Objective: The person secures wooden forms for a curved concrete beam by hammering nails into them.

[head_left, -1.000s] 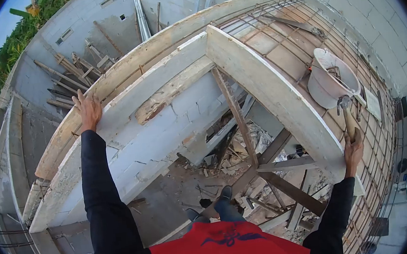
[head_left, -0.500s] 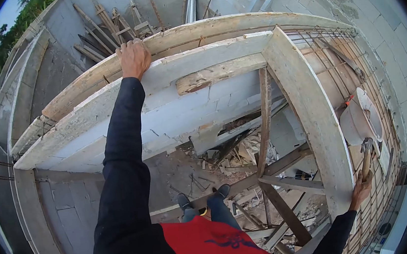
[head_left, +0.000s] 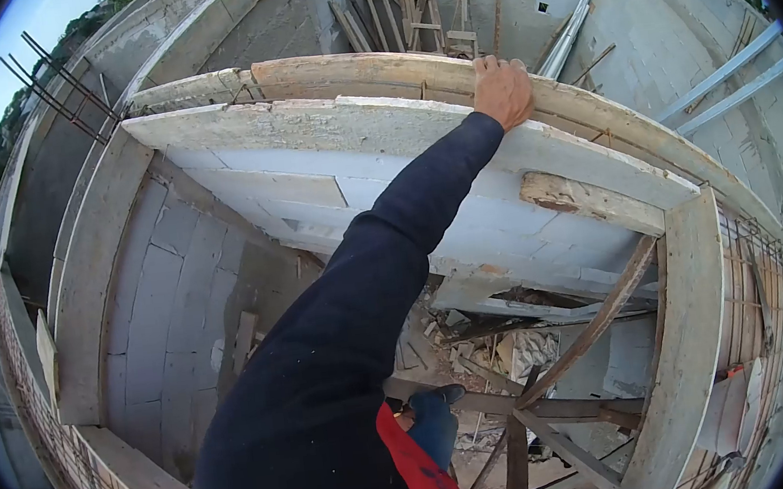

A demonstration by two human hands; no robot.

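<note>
Closest, a dark sleeve (head_left: 323, 318) crosses the inner board (head_left: 293, 126) to the left hand (head_left: 503, 97), whose fingers (head_left: 491, 65) curl over the top edge of the outer board (head_left: 354, 69), holding it. Beyond, wooden pieces (head_left: 382, 7) lean against a block wall (head_left: 634, 52).

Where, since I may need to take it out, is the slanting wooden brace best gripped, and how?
Probably around the middle of the slanting wooden brace, from above through the open frame, fingers wrapped across its narrow width. That stretch looks free, while its upper end meets the corner by the side board and its lower end reaches the crossing timbers. I can't tell how it's fastened.
</note>
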